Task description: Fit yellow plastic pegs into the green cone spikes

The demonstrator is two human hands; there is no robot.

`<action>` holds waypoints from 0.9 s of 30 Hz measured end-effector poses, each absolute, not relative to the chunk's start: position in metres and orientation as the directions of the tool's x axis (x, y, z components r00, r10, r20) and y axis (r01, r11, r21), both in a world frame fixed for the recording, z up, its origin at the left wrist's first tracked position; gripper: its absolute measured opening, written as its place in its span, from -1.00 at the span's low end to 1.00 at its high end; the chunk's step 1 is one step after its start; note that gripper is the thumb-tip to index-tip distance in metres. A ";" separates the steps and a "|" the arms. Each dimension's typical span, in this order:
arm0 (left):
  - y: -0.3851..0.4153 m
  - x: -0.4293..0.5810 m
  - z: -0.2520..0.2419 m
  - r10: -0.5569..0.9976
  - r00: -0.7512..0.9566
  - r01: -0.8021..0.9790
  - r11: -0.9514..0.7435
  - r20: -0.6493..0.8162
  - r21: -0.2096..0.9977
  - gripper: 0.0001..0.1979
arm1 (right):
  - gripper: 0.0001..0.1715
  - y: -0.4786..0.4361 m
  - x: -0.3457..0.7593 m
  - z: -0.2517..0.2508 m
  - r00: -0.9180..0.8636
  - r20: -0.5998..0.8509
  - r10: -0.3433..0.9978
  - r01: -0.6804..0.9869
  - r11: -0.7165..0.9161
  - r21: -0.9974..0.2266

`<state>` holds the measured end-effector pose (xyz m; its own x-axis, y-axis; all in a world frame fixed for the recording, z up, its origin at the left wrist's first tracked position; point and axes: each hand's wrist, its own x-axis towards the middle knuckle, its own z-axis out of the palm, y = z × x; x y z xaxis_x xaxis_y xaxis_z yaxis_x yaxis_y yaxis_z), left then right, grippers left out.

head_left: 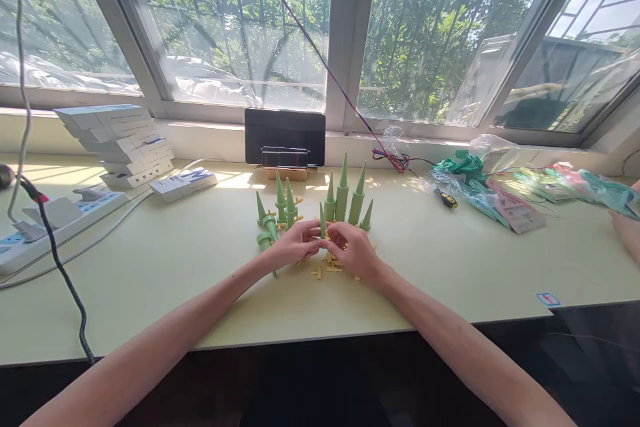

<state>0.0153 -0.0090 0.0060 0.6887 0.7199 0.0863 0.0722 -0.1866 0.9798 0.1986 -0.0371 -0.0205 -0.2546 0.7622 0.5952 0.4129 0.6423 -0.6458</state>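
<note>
My left hand (294,244) and my right hand (353,248) meet at the middle of the pale table (175,267), fingers curled together in a pinch. Between them stands a slim green cone (323,220), gripped at its base by both hands. Small yellow pieces (325,270) lie scattered on the table just under and in front of my hands. Behind them stand taller green cones (344,195) in a cluster, and more green cones (280,210) stand and lie to the left.
A stack of white boxes (120,143) and a power strip (60,217) with cables sit at the left. A black device (285,137) leans against the window sill. Plastic bags with green and pink parts (505,197) and a screwdriver (445,199) lie at the right. Another person's hand (627,230) shows at the right edge.
</note>
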 end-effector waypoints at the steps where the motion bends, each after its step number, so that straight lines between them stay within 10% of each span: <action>1: -0.009 0.015 0.007 0.718 0.691 0.069 -0.183 0.086 0.981 -0.60 | -0.82 -0.037 0.198 -0.021 -0.255 0.595 0.762 0.412 0.642 -0.647; 27: -0.011 0.021 0.000 0.741 0.646 0.053 -0.285 0.184 0.957 -0.66 | -0.87 -0.040 0.195 -0.019 -0.145 0.562 0.814 0.361 0.572 -0.736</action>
<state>0.0206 -0.0107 0.0005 0.6462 0.7406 0.1842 0.0533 -0.2845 0.9572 0.1949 -0.0403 -0.0195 -0.1450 0.8143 0.5620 0.3609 0.5724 -0.7363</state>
